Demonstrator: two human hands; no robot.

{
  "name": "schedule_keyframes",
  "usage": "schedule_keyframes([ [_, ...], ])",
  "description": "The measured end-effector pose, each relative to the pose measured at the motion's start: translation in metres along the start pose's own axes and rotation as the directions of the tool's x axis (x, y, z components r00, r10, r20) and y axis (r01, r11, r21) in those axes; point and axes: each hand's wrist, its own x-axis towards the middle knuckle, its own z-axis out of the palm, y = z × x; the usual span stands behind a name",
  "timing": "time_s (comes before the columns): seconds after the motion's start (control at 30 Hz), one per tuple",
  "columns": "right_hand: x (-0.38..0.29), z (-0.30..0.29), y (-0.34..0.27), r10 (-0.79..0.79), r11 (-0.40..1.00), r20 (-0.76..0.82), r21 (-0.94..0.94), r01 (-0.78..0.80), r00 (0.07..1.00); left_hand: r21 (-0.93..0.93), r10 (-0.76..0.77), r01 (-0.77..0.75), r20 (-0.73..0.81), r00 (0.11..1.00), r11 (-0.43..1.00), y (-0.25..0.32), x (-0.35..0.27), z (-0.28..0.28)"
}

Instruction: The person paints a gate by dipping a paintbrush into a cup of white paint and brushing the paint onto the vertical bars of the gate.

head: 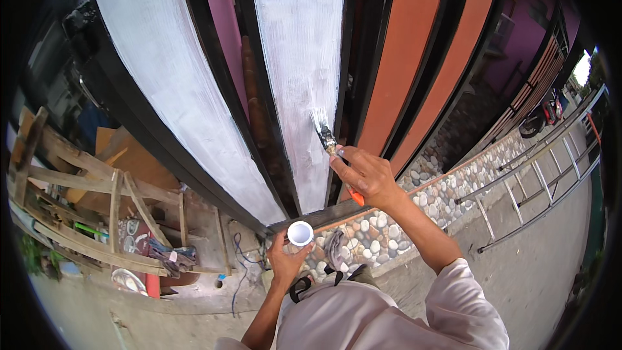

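Note:
My right hand [367, 175] grips a paintbrush [326, 138] with an orange handle end. White paint coats its bristles, which touch the lower part of a white-painted gate slat [303, 58]. Below and to the left, my left hand [287, 258] holds a small white cup [300, 233] upright by its sides; the inside looks pale, and the paint level cannot be told. A second white slat [170, 82] stands to the left, streaked with brush marks. Orange slats [403, 48] stand to the right, between black frame bars [430, 65].
Scrap lumber [116, 209] is piled at the left. A blue cord [236, 272] lies on the ground near my left arm. Under the gate runs a pebble-stone strip [379, 233] with a grey rag [334, 248] on it. An aluminium ladder [539, 180] lies at the right, near a red motorcycle [549, 112].

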Motion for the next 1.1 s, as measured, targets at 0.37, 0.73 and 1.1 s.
schedule_keyframes([
  [0.37,0.064,-0.05,0.033,-0.146,0.988,0.084,-0.028,0.149,0.986,-0.009,-0.011,0.011,0.009,1.0,1.0,-0.007,-0.001,-0.001],
  [0.73,0.001,-0.001,0.005,-0.173,0.984,0.257,0.01,0.176,0.951,0.014,-0.031,0.031,-0.021,0.999,0.999,0.004,-0.001,0.0],
  [1.1,0.087,-0.033,0.024,-0.213,0.976,0.301,0.117,0.185,0.93,-0.012,-0.038,0.038,-0.039,0.999,0.999,-0.01,-0.009,-0.002],
])
